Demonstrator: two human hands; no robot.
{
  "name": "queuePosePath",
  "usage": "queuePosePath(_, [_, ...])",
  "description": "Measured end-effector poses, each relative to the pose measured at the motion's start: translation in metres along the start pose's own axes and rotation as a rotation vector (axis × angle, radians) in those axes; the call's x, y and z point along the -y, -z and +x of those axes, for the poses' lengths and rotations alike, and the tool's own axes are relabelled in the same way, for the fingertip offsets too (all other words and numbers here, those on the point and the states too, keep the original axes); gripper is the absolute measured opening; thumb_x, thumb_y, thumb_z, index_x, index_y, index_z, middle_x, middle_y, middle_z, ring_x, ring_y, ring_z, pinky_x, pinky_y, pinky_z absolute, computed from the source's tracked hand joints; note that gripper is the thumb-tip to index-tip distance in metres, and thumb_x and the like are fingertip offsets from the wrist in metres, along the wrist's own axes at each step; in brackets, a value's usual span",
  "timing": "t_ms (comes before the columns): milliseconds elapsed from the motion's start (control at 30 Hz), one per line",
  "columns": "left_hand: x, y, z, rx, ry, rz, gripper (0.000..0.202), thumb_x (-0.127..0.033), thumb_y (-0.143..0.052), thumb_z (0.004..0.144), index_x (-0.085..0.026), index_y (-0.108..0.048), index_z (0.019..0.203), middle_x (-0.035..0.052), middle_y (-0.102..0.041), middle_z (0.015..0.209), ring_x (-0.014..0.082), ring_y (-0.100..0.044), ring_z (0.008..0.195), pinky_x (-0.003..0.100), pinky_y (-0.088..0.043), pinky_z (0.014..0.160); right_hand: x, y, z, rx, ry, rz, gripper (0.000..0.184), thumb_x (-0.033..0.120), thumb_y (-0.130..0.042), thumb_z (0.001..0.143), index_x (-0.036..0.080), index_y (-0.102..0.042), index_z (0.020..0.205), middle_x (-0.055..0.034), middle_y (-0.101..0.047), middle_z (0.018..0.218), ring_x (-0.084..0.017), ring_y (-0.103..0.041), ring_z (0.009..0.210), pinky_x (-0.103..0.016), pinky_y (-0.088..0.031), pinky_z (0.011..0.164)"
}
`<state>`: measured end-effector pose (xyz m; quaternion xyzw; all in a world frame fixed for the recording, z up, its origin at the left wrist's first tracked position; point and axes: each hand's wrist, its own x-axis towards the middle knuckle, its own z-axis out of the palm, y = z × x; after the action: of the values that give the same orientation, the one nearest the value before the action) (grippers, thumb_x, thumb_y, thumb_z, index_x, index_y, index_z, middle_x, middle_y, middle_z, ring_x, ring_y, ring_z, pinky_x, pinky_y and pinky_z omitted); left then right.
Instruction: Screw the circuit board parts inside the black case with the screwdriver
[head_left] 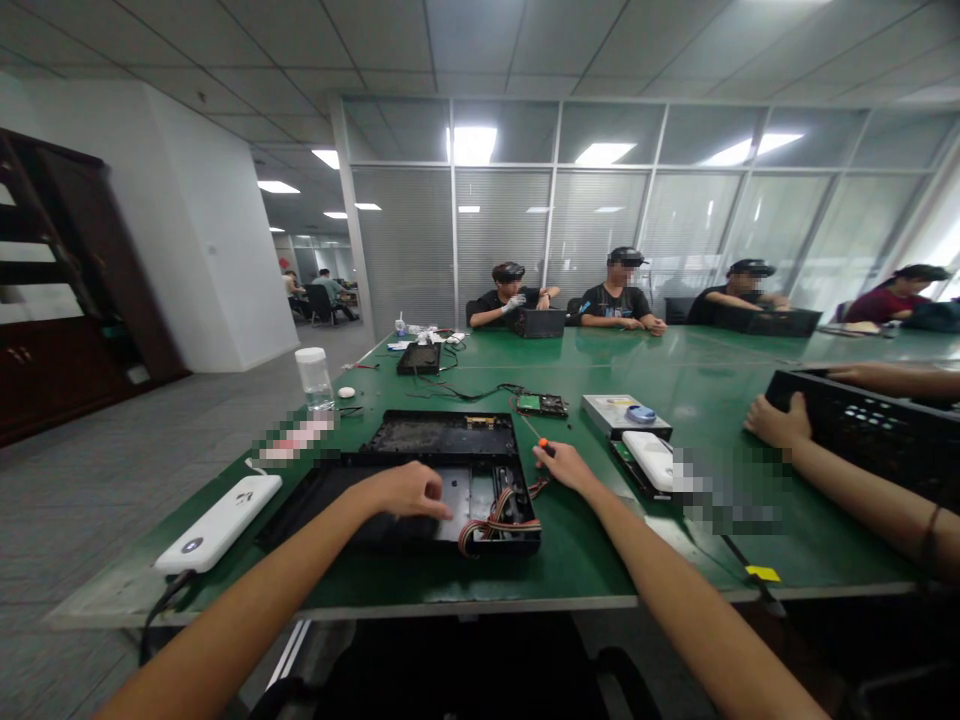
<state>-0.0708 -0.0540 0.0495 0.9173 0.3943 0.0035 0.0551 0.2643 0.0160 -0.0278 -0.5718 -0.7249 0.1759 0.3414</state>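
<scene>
An opened black device case (450,495) lies on the green table (675,390) in front of me, with a bundle of coloured ribbon wires (495,520) at its near right corner. My left hand (409,490) rests inside the case, fingers curled and pressed down on its floor. My right hand (566,467) is closed around a small screwdriver with an orange handle (541,443) at the case's right edge. The removed black lid (442,433) lies just behind the case.
A white power bank (219,522) with a cable lies left. A green circuit board (541,404), a drive (619,412) and a white box (651,457) sit right of the case. A plastic bottle (314,379) stands at the left edge. A neighbour's hands (776,420) hold a black device. Several people sit opposite.
</scene>
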Motion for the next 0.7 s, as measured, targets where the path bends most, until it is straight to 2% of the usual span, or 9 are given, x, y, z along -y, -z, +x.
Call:
queuePosePath(67, [0.022, 0.004, 0.022, -0.220, 0.028, 0.067, 0.044, -0.056, -0.045, 0.076, -0.017, -0.058, 0.093, 0.0068, -0.058, 0.094, 0.0186, -0.054, 0.087, 0.025, -0.039, 0.075, 0.011, -0.008, -0.003, 0.040, 0.051, -0.054, 0.038, 0.049, -0.042, 0.077, 0.016, -0.060, 0.066, -0.0035, -0.062, 0.061, -0.014, -0.055, 0.057, -0.023, -0.036, 0.055])
queuePosePath(100, [0.032, 0.002, 0.032, -0.284, 0.073, 0.117, 0.047, -0.055, -0.044, 0.077, -0.015, -0.055, 0.100, 0.0097, -0.056, 0.100, 0.0209, -0.051, 0.094, 0.027, -0.038, 0.079, 0.015, -0.009, -0.004, 0.050, 0.061, -0.079, 0.040, 0.050, -0.042, 0.076, 0.016, -0.060, 0.066, -0.0035, -0.062, 0.061, -0.015, -0.055, 0.058, -0.023, -0.036, 0.056])
queuePosePath(133, [0.041, -0.002, 0.041, -0.290, 0.134, 0.153, 0.049, -0.054, -0.044, 0.077, -0.014, -0.053, 0.104, 0.0117, -0.055, 0.102, 0.0225, -0.051, 0.096, 0.029, -0.038, 0.080, 0.017, -0.009, -0.004, 0.055, 0.068, -0.098, 0.041, 0.051, -0.042, 0.076, 0.016, -0.060, 0.067, -0.0036, -0.062, 0.062, -0.015, -0.054, 0.058, -0.023, -0.036, 0.056])
queuePosePath(200, [0.055, -0.014, 0.053, -0.191, 0.228, 0.192, 0.045, -0.051, -0.043, 0.079, -0.013, -0.053, 0.102, 0.0132, -0.055, 0.099, 0.0234, -0.053, 0.092, 0.031, -0.039, 0.078, 0.017, -0.008, -0.005, 0.058, 0.092, -0.132, 0.041, 0.051, -0.041, 0.076, 0.016, -0.060, 0.068, -0.0037, -0.062, 0.063, -0.015, -0.054, 0.059, -0.023, -0.035, 0.056])
queuePosePath(333, [0.063, -0.036, 0.057, -0.125, 0.243, 0.264, 0.030, -0.037, -0.040, 0.084, -0.014, -0.055, 0.096, 0.0134, -0.056, 0.095, 0.0251, -0.055, 0.089, 0.034, -0.041, 0.075, 0.012, -0.007, -0.005, 0.078, 0.136, -0.175, 0.037, 0.047, -0.043, 0.076, 0.016, -0.061, 0.068, -0.0030, -0.061, 0.065, -0.015, -0.053, 0.061, -0.022, -0.035, 0.057])
queuePosePath(433, [0.057, -0.030, 0.050, -0.129, 0.181, 0.215, 0.029, -0.030, -0.049, 0.079, -0.015, -0.052, 0.104, 0.0118, -0.055, 0.097, 0.0241, -0.054, 0.090, 0.033, -0.040, 0.077, 0.011, -0.011, -0.003, 0.096, 0.137, -0.190, 0.034, 0.045, -0.046, 0.075, 0.016, -0.062, 0.067, -0.0026, -0.061, 0.064, -0.014, -0.052, 0.061, -0.022, -0.034, 0.057])
queuePosePath(533, [0.046, -0.015, 0.043, -0.209, -0.030, 0.101, 0.041, -0.028, -0.060, 0.072, -0.019, -0.050, 0.111, 0.0087, -0.051, 0.108, 0.0211, -0.049, 0.100, 0.030, -0.036, 0.086, 0.010, -0.013, -0.003, 0.101, 0.134, -0.188, 0.032, 0.043, -0.048, 0.075, 0.016, -0.062, 0.067, -0.0028, -0.062, 0.065, -0.014, -0.052, 0.060, -0.022, -0.034, 0.057])
queuePosePath(633, [0.035, -0.012, 0.043, -0.258, -0.226, -0.006, 0.028, -0.031, -0.060, 0.073, -0.022, -0.059, 0.099, 0.0044, -0.051, 0.107, 0.0178, -0.046, 0.101, 0.027, -0.032, 0.090, 0.010, -0.012, -0.002, 0.108, 0.128, -0.197, 0.031, 0.043, -0.048, 0.074, 0.016, -0.062, 0.067, -0.0029, -0.061, 0.065, -0.014, -0.052, 0.060, -0.022, -0.033, 0.056])
queuePosePath(700, [0.030, -0.021, 0.045, -0.256, -0.239, -0.047, 0.019, -0.029, -0.054, 0.078, -0.021, -0.062, 0.093, 0.0036, -0.056, 0.096, 0.0153, -0.050, 0.093, 0.025, -0.035, 0.086, 0.010, -0.011, -0.002, 0.108, 0.136, -0.211, 0.031, 0.043, -0.048, 0.074, 0.016, -0.061, 0.066, -0.0028, -0.061, 0.064, -0.014, -0.051, 0.060, -0.022, -0.033, 0.056])
